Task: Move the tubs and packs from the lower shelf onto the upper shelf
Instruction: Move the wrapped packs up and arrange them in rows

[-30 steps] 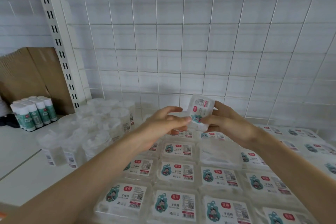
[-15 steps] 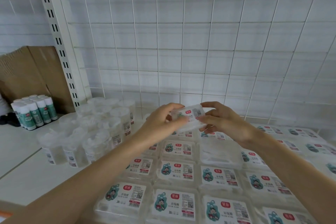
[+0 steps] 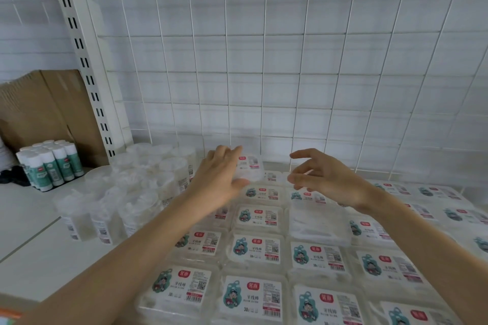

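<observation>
I look across a white shelf [image 3: 34,258] backed by a wire grid [image 3: 264,74], with a slotted upright [image 3: 87,60] at its back left corner. Flat clear packs [image 3: 257,248], labels up, cover the middle and right of the shelf in tight rows out to the front edge. Left of them stands a cluster of clear round tubs [image 3: 126,200], upright and touching one another. Past the upright, at the far left, is a cardboard box [image 3: 47,108] with a bundle of white bottles [image 3: 50,163] in front of it. My left hand [image 3: 219,179] grips one pack [image 3: 250,166] at the back of the rows, near the grid, with fingers over its far edge and thumb at its near edge. My right hand [image 3: 324,179] hovers just beside it, fingers spread and loosely bent, holding nothing.
</observation>
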